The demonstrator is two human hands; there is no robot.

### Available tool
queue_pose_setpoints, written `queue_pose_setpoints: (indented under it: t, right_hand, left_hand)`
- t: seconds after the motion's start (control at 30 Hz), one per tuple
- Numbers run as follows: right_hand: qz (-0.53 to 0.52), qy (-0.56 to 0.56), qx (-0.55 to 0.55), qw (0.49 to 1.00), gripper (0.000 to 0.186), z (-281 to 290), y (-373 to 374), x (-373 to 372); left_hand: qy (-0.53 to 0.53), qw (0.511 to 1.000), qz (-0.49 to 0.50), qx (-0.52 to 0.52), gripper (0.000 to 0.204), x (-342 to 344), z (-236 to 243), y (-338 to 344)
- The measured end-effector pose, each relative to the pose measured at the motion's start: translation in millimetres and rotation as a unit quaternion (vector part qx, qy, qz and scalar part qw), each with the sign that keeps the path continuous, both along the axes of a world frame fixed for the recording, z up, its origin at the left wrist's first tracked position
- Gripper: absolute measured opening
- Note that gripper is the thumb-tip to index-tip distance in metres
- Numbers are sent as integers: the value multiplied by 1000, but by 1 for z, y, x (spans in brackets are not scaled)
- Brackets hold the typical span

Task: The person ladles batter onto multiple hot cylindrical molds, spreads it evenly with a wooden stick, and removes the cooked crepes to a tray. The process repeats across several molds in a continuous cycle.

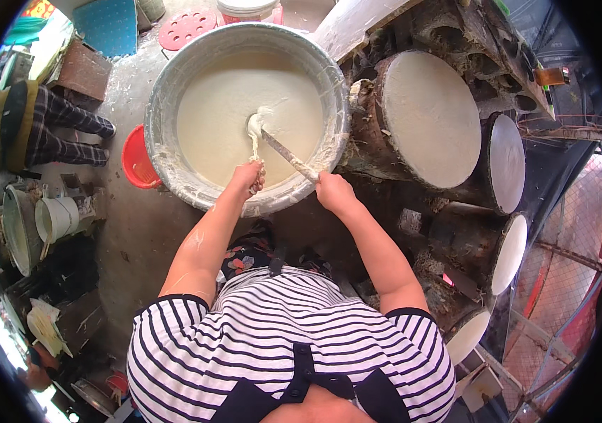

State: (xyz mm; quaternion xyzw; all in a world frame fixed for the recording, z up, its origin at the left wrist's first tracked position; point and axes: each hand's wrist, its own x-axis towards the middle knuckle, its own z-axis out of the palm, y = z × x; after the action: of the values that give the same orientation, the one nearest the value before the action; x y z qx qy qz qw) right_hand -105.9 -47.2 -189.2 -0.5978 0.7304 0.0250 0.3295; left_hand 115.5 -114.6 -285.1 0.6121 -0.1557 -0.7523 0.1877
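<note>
Grey, wide-mouthed tub (167, 92) stands before the person, approx. half its wall smeared w/ cream-col. batter (216, 99), which lies in a broad pool inside. R hand (334, 190) at near right rim: fingers closed round the lower end of a long-handled tool (289, 156); handle runs diag. fwd & left over the pool, w/ rounded head near pool centre, partly hidden under a batter clump. L hand (247, 178) over near side of tub, left of the handle: fingers curled closed on batter, which shows along them; a thick strand of it joins hand & tool head. Cannot tell if anything else is inside the fist. Batter streaks also noted on L forearm (199, 240). Red basin (137, 156) on floor just beside tub, left side. Red stool (187, 30) w/ perforated top beyond far-left rim; white bucket (248, 8) beyond far rim. R side: several lge. round drums (431, 120) w/ pale tops, nearest close to tub. Far L: 2nd person (47, 130) in plaid trousers, well apart from tub.
</note>
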Motion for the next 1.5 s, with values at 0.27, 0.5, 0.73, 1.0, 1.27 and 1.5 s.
queue_pose_setpoints:
  t: [0.27, 0.5, 0.73, 1.0, 1.27, 1.5]
  right_hand:
    - [88, -42, -71, 993, 17, 55, 15, -68]
    - [204, -23, -234, 950, 16, 203, -7, -129]
    - [267, -8, -512, 816, 19, 273, -6, -150]
    - [242, 36, -520, 819, 24, 187, 18, -160]
    - [-68, -506, -232, 828, 6, 130, 59, -143]
    - [-227, -614, -207, 727, 11, 86, 103, -187]
  left_hand:
    - [361, 910, 202, 22, 13, -14, 65, 33]
    - [458, 855, 209, -125, 26, -36, 226, 66]
    - [219, 875, 205, -379, 17, -41, 330, 120]
    - [464, 829, 295, -98, 17, -13, 174, 125]
    - [410, 862, 278, -108, 19, -8, 195, 156]
    - [285, 931, 170, -153, 20, -59, 280, 155]
